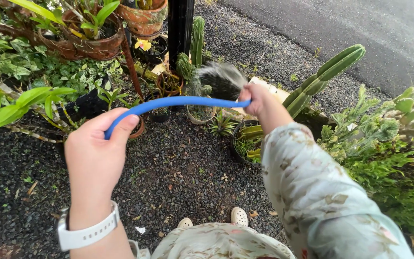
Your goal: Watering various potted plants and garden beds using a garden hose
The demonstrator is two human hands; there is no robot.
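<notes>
Hose (178, 101) blue, spans both hands | left hand (97, 153) grip closed on it | right hand (257, 100) grip clasps spraying end

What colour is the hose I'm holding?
Blue; the hose shows clearly in the head view.

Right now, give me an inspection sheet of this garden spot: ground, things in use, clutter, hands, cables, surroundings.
Surface: dark gravel ground, scattered dry leaves.
Things in use: blue hose arched between both hands; water spray fanning from its far end over the small pots.
Clutter: small potted plants, hanging clay pots, one yellow flower.
Hands: left hand gripping the hose's near part, white watch on the wrist; right hand closed on the hose end.
Cables: nothing seen.
Surroundings: columnar cactus, green shrubs, paved road, black post.
</notes>
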